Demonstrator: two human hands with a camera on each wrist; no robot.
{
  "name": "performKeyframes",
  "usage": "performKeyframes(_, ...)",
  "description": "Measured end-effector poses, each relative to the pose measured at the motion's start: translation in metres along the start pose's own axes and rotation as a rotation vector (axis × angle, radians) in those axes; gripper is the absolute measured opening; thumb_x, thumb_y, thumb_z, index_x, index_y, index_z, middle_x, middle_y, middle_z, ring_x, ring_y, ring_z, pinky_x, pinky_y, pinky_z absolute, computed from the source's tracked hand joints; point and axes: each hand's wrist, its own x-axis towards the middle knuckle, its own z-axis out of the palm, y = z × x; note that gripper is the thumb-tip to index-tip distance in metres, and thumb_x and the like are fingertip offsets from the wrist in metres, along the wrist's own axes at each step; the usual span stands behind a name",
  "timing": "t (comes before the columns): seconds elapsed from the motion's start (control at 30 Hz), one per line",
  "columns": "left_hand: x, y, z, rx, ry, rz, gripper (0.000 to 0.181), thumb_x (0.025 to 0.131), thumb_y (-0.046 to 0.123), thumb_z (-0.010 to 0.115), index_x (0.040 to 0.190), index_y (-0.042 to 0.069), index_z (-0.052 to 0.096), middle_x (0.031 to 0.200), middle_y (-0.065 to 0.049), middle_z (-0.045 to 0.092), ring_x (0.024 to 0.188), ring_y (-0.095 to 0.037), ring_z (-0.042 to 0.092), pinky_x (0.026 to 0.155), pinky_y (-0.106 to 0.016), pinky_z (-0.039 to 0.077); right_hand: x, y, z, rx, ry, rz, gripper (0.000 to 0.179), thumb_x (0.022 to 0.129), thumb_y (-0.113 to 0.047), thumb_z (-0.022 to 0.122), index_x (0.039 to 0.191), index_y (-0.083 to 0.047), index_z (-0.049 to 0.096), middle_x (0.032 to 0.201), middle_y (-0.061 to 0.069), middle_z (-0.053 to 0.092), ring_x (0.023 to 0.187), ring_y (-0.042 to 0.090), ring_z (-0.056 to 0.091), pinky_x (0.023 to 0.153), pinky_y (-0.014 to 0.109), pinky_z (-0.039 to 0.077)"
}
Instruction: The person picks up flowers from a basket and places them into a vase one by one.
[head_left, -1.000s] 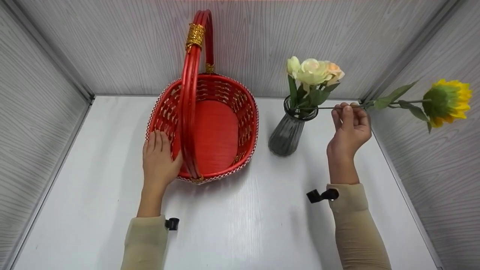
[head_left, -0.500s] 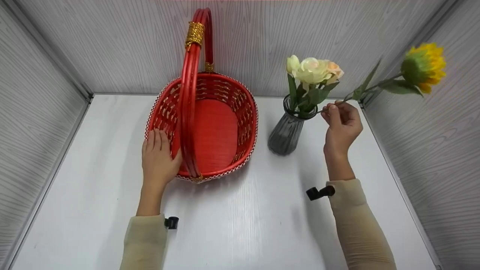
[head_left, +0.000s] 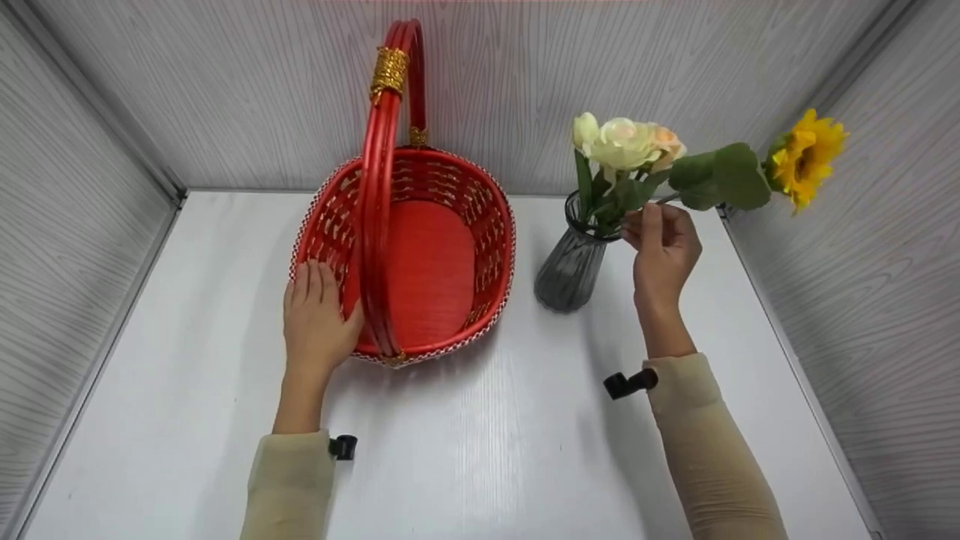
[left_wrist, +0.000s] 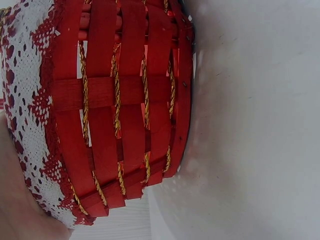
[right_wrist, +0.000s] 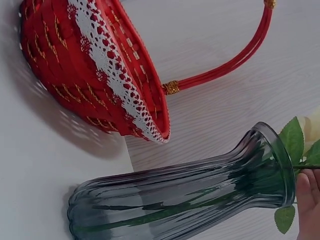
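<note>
My right hand [head_left: 664,244] pinches the stem of a sunflower [head_left: 808,159] beside the mouth of a grey ribbed glass vase [head_left: 571,271]. The bloom leans out to the right, with broad green leaves below it. Pale roses [head_left: 624,142] stand in the vase, and stems show through the glass [right_wrist: 200,192] in the right wrist view. On the left, my left hand [head_left: 319,322] rests with straight fingers over the near-left rim of a red woven basket [head_left: 431,262]. Its fingertips [head_left: 324,271] lie along the rim. White lace trim [left_wrist: 32,100] lines the basket's outside.
The basket's tall arched handle [head_left: 386,142], bound with gold cord, rises between its two ends. A white tabletop [head_left: 480,450] lies under everything. Pale wood-grain panels [head_left: 510,90] enclose it at the back and both sides.
My right hand has moved left and slightly down towards the vase with the sunflower. The bloom has swung left and turned its face more into view. The left hand stays put.
</note>
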Motion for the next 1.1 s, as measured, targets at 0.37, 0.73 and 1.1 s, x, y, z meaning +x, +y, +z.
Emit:
performKeyframes(0.37, 0.001, 0.001, 0.002, 0.001, 0.011, 0.0, 0.078, 0.098, 0.041, 0.046, 0.152, -0.01, 0.025, 0.16, -0.029, 0.023, 0.152, -0.042, 0.012, 0.123, -0.055, 0.005, 0.004, -0.011, -0.003, 0.132, 0.049, 0.182, 0.016, 0.088, -0.005, 0.074, 0.098, 0.0, 0.063, 0.09, 0.016, 0.069, 0.081, 0.023, 0.071, 0.075, 0.031, 0.061)
performKeyframes(0.73, 0.001, -0.002, 0.001, -0.002, 0.012, 0.007, 0.078, 0.099, 0.042, 0.045, 0.152, -0.011, 0.024, 0.159, -0.029, 0.023, 0.152, -0.042, 0.011, 0.123, -0.055, 0.005, 0.002, -0.009, -0.013, -0.033, -0.041, 0.289, 0.02, 0.089, -0.013, 0.075, 0.094, 0.006, 0.07, 0.076, 0.011, 0.067, 0.062, 0.016, 0.064, 0.056, 0.025, 0.057)
performKeyframes(1.1, 0.001, -0.001, 0.003, -0.006, 0.019, 0.01, 0.077, 0.098, 0.041, 0.046, 0.152, -0.011, 0.026, 0.159, -0.029, 0.024, 0.152, -0.042, 0.012, 0.123, -0.055, 0.006, -0.012, -0.001, -0.017, -0.029, -0.006, 0.505, 0.023, 0.085, -0.018, 0.08, 0.09, 0.002, 0.069, 0.071, 0.009, 0.064, 0.055, 0.013, 0.062, 0.057, 0.025, 0.058)
